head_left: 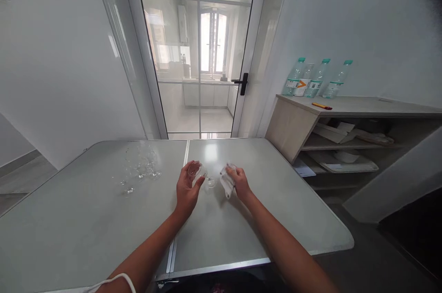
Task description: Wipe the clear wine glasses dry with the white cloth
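My left hand (187,190) is wrapped round the bowl of a clear stemmed glass (195,169). The glass is tilted, its mouth toward the upper left and its round foot pointing right, over the middle of the table. A white cloth (227,183) hangs bunched from my right hand (239,179), whose fingers are closed on it. A small gap lies between the cloth and the foot of the glass. To the left, several more clear stemmed glasses (150,164) stand in a group on the pale table (103,228).
Beyond the table is a glazed door with a black handle (244,84). At the right stands a wooden shelf unit (293,127) with several plastic bottles (314,79) and a yellow-and-red stick-like item (322,106) on top. A metal seam (179,210) crosses the table.
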Motion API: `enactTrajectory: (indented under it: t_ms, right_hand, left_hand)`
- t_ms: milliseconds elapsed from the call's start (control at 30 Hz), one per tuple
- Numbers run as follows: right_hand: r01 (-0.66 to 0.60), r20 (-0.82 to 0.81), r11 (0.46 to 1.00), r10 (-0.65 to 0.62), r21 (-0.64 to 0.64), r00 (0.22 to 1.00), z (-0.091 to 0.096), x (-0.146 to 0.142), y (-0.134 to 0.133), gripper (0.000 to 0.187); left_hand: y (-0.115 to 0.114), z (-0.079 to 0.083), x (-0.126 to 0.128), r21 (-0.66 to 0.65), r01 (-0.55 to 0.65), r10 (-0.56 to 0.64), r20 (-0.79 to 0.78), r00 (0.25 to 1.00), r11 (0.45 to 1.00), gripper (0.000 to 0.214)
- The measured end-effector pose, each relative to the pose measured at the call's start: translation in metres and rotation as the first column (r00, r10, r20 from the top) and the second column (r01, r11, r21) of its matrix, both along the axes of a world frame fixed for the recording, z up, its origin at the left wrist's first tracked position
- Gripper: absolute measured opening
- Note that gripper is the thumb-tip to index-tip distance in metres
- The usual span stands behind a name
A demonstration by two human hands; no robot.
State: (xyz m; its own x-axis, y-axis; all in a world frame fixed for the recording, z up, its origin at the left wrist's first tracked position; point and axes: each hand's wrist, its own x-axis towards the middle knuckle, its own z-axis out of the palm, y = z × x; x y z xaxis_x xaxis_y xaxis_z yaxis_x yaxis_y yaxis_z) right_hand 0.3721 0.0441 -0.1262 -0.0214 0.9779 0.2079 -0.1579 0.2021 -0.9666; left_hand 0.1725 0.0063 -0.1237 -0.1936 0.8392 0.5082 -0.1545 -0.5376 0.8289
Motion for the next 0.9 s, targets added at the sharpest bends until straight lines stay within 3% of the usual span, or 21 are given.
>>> enactTrajectory:
  t_ms: [67, 100, 167, 267, 400, 633, 900]
  right_hand:
    - [-0.083, 0.348, 0.978, 0.011, 0.194, 0.937, 0.006, -0.006, -0.012, 0.026]
    - [-0.172, 0.536, 0.946, -0.002, 0.274, 0.844, 0.008, -0.009, -0.018, 0.016]
    - [-0.364, 0.796, 0.878, -0.032, 0.312, 0.604, 0.014, -0.016, -0.028, 0.031]
    - [-0.499, 0.947, 0.841, -0.048, 0.209, 0.317, 0.020, -0.021, -0.037, 0.053]
    - [-0.489, 0.992, 0.866, -0.056, 0.103, 0.109, 0.023, -0.022, -0.040, 0.065]
    - [-0.477, 0.999, 0.878, -0.045, 0.042, 0.005, 0.024, -0.029, -0.044, 0.056]
    - [-0.472, 1.000, 0.881, -0.009, 0.016, 0.016, 0.021, -0.028, -0.043, 0.055]
  left_hand:
    - [0.000, -0.001, 0.000, -0.011, -0.085, 0.084, -0.066, 0.994, 0.996, 0.058]
    - [-0.001, -0.001, 0.000, -0.009, -0.112, 0.111, -0.105, 0.988, 0.994, 0.059]
    - [-0.001, -0.001, -0.001, 0.007, -0.151, 0.150, -0.169, 0.974, 0.989, 0.059]
    - [0.000, -0.002, -0.001, 0.011, -0.185, 0.184, -0.197, 0.963, 0.983, 0.056]
    - [0.004, -0.004, -0.002, -0.041, -0.168, 0.157, -0.184, 0.970, 0.985, 0.056]
    - [0.011, -0.013, 0.000, -0.115, -0.086, 0.063, -0.189, 0.980, 0.990, 0.062]
    - [0.014, -0.017, 0.001, -0.122, -0.034, 0.001, -0.260, 0.966, 0.992, 0.070]
